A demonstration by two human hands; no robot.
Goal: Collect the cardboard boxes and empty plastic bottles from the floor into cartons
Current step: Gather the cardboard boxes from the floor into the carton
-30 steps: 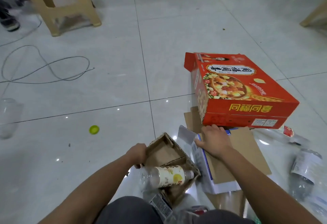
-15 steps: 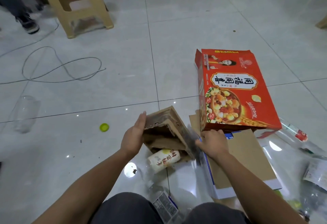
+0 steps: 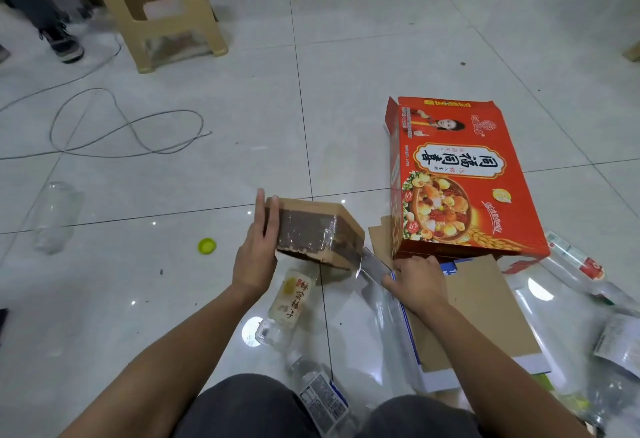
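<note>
The small cardboard box (image 3: 318, 233) was in the centre of the frame, lifted off the floor (image 3: 242, 126) and tilted, with a shiny film over its dark face. I judged it light and quite stiff at the corners, but the open flaps looked weak. It was better to take it by a closed end or under the bottom and not by a flap. The film could be slippery.

The left hand (image 3: 256, 254) held this box by its left end. The fingers lay almost straight up the side, and the fingertips (image 3: 260, 195) reached over the upper edge. The thumb was hidden behind, so the grip was probably a clamp.

Just below the box a plastic bottle (image 3: 289, 301) with a yellow label lay on the floor. It was empty and light, and it would roll easily. The middle of the body seemed the best place to hold it.

The right hand (image 3: 415, 282) rested, fingers curled down, on the left edge of the flat cardboard (image 3: 485, 320) in the lower right. I could not tell if it really gripped that edge. The red carton (image 3: 460, 188) stood just above this hand.
</note>
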